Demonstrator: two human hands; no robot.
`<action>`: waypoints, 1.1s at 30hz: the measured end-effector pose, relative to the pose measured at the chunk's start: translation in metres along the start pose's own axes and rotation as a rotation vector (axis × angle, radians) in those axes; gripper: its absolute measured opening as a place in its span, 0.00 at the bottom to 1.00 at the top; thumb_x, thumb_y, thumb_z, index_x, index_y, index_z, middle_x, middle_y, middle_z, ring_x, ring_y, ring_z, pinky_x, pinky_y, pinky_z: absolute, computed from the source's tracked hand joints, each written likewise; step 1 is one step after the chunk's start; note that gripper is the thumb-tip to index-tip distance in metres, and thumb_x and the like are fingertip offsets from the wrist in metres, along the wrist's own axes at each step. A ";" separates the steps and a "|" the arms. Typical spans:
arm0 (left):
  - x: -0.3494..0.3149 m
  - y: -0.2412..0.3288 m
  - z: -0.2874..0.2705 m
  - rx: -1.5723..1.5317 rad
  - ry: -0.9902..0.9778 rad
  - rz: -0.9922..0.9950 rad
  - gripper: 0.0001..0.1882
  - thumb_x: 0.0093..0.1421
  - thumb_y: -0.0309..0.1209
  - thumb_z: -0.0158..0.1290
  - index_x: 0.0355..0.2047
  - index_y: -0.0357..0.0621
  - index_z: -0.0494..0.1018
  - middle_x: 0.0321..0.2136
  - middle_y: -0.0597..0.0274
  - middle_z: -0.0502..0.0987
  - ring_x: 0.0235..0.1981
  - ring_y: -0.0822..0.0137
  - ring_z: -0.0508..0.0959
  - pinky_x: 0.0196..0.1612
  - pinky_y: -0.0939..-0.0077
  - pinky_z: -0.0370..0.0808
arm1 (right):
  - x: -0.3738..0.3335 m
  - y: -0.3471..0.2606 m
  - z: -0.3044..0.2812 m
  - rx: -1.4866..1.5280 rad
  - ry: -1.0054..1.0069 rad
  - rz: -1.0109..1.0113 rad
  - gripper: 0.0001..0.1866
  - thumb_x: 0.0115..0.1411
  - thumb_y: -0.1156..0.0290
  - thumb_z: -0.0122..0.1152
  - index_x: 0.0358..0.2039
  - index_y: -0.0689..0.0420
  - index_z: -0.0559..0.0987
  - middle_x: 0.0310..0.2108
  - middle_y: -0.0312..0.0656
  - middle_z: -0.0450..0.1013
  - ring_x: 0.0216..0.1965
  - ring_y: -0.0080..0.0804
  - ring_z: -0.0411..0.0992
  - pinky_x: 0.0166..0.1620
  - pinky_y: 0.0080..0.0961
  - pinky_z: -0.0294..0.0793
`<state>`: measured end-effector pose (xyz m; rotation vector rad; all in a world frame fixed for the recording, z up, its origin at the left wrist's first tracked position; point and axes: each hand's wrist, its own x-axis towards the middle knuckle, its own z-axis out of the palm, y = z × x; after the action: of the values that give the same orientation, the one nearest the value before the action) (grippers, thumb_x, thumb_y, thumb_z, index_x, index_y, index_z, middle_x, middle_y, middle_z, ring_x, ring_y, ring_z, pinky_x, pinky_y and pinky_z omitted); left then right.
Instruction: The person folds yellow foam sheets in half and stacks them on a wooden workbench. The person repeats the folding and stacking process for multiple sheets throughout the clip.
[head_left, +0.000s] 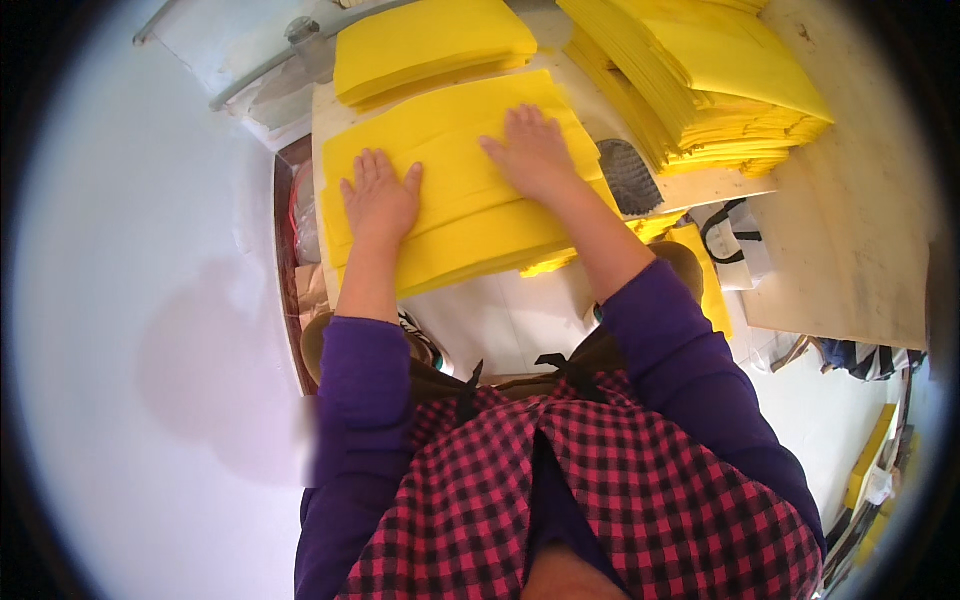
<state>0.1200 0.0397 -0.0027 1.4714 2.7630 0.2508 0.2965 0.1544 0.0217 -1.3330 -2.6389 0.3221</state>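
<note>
In front of me a spread of yellow fabric-like sheets (470,190) lies flat on the table, its near edge hanging toward me in layers. My left hand (382,200) rests palm down on the left part of the top sheet, fingers stretched out. Farther right and a little farther away, my right hand (535,150) also lies flat on the sheets with its fingers spread. Neither hand grasps anything. Just beyond the sheets sits a folded yellow stack (435,45).
A tall pile of folded yellow pieces (715,90) stands at the far right of the table (720,187). A dark grey patterned piece (628,177) lies beside my right forearm. White wall (150,250) borders the left side. A bag with a black handle (735,245) is below right.
</note>
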 end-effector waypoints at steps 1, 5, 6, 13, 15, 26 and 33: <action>0.000 0.000 0.000 -0.002 -0.001 -0.004 0.39 0.65 0.55 0.32 0.65 0.37 0.49 0.67 0.52 0.47 0.69 0.59 0.45 0.68 0.56 0.40 | 0.002 -0.013 0.001 0.000 0.004 -0.066 0.42 0.63 0.41 0.33 0.64 0.66 0.52 0.68 0.50 0.44 0.70 0.40 0.39 0.68 0.39 0.36; -0.002 0.000 -0.003 0.027 -0.018 0.018 0.38 0.65 0.55 0.31 0.66 0.38 0.49 0.67 0.52 0.47 0.69 0.60 0.45 0.68 0.56 0.39 | 0.006 -0.070 0.017 0.021 -0.037 -0.240 0.44 0.62 0.39 0.35 0.64 0.66 0.54 0.68 0.51 0.46 0.70 0.39 0.41 0.68 0.39 0.39; -0.002 0.001 -0.003 0.022 -0.010 0.023 0.38 0.65 0.55 0.31 0.66 0.38 0.49 0.67 0.53 0.47 0.69 0.60 0.45 0.68 0.55 0.39 | 0.004 -0.078 0.022 0.054 -0.067 -0.242 0.44 0.62 0.38 0.35 0.64 0.66 0.54 0.68 0.50 0.46 0.70 0.39 0.41 0.68 0.39 0.39; -0.001 -0.002 0.000 0.042 0.015 0.010 0.40 0.64 0.57 0.31 0.66 0.38 0.49 0.67 0.52 0.47 0.69 0.59 0.45 0.68 0.55 0.40 | 0.004 -0.019 0.020 -0.016 -0.061 -0.092 0.45 0.62 0.37 0.33 0.66 0.63 0.50 0.69 0.48 0.42 0.70 0.36 0.38 0.68 0.36 0.34; 0.000 -0.003 0.001 0.037 0.007 0.004 0.40 0.64 0.58 0.31 0.66 0.38 0.49 0.67 0.52 0.47 0.69 0.59 0.45 0.67 0.54 0.40 | 0.003 0.003 0.015 -0.044 -0.066 -0.024 0.45 0.62 0.37 0.32 0.66 0.62 0.49 0.69 0.47 0.41 0.70 0.36 0.38 0.69 0.36 0.35; -0.004 -0.039 -0.008 -0.052 -0.057 -0.157 0.41 0.64 0.58 0.33 0.66 0.39 0.46 0.68 0.54 0.43 0.69 0.60 0.42 0.67 0.49 0.40 | 0.000 0.036 0.004 -0.099 -0.087 0.149 0.45 0.63 0.37 0.30 0.67 0.61 0.46 0.70 0.44 0.38 0.71 0.33 0.35 0.69 0.40 0.34; 0.003 -0.018 -0.031 0.212 0.079 -0.032 0.37 0.65 0.53 0.32 0.66 0.41 0.48 0.68 0.57 0.46 0.69 0.62 0.44 0.67 0.47 0.35 | -0.003 0.034 0.001 -0.091 -0.088 0.159 0.45 0.63 0.36 0.29 0.67 0.61 0.44 0.70 0.44 0.37 0.71 0.33 0.34 0.69 0.40 0.34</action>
<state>0.1010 0.0274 0.0258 1.4872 2.9530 0.0153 0.3247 0.1713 0.0115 -1.5973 -2.6529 0.2907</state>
